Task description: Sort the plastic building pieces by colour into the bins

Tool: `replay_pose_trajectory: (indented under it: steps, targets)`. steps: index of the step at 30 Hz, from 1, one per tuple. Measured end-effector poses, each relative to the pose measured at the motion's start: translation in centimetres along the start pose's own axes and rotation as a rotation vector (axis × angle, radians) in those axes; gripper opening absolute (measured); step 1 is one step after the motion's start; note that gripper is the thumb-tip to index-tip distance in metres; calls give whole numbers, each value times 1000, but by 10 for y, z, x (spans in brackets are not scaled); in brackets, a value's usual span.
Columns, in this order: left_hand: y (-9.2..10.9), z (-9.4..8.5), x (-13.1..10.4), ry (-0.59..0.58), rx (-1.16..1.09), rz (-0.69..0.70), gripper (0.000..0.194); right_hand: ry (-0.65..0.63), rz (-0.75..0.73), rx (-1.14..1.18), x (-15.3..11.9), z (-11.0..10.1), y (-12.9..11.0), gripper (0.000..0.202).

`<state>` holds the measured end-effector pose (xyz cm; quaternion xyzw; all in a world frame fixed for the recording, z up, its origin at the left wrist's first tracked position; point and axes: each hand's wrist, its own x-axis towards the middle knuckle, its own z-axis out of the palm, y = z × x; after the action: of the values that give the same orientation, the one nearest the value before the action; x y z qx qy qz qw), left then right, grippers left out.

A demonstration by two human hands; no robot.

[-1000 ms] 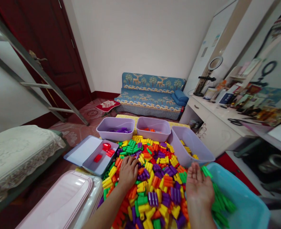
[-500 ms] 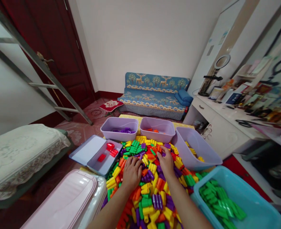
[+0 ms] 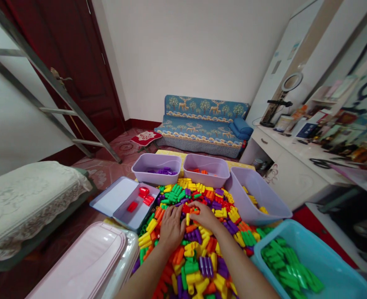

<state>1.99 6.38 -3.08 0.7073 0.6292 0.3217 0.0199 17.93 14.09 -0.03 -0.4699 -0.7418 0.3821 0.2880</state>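
A heap of coloured plastic building blocks (image 3: pixel 202 253) in yellow, green, orange, purple and red spreads in front of me. My left hand (image 3: pixel 171 227) lies palm down on the heap, fingers stretched forward and resting on blocks. Close beside it, my right hand (image 3: pixel 205 216) reaches in from the right with curled fingers. Red blocks (image 3: pixel 186 209) lie between the two hands, around the fingertips. Whatever the right fingers grip is partly hidden. A purple ridged block (image 3: pixel 206 266) lies nearer to me.
Lilac bins with purple blocks (image 3: pixel 163 171), orange blocks (image 3: pixel 198 171) and yellow blocks (image 3: pixel 254 199) stand behind the heap. A turquoise bin (image 3: pixel 336 253) holds green blocks. Left are an open lidded box (image 3: pixel 124 216) with red blocks and a pink lid (image 3: pixel 80 261).
My right hand has moved left and slightly nearer, from the heap's right-middle to beside my left hand. The left hand has hardly moved.
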Motion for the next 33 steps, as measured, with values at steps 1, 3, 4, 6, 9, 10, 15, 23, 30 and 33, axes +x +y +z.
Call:
replay_pose_trajectory:
  steps: [1, 3, 4, 6, 9, 10, 15, 23, 30, 33]
  targets:
    - [0, -1, 0, -8, 7, 2, 49, -19, -15, 11, -4, -1, -1, 35]
    - [2, -3, 1, -29, 18, 10, 49, -31, -27, 23, -12, -1, -3, 37]
    - [2, -4, 2, -39, 24, 14, 50, -30, -27, 26, -15, 0, -4, 38]
    - [4, -5, 3, -58, 35, 19, 52, -16, -17, 31, -19, 4, -6, 38]
    - [4, -6, 4, -73, 56, 31, 53, 25, 16, 51, -19, 11, -7, 42]
    - [4, -6, 4, -72, 59, 36, 54, 42, 30, 59, -18, 13, -7, 40]
    - [4, -6, 3, -60, 53, 33, 56, 92, 55, 119, -16, 11, -4, 21]
    - [4, -6, 1, -76, 81, 16, 46, 31, 25, 245, -26, -1, -6, 24]
    - [7, -10, 2, -76, 61, 19, 39, 156, 96, 212, -38, -19, 17, 26]
    - [7, -10, 3, -70, 55, 17, 37, 171, 116, 161, -45, -23, 28, 32]
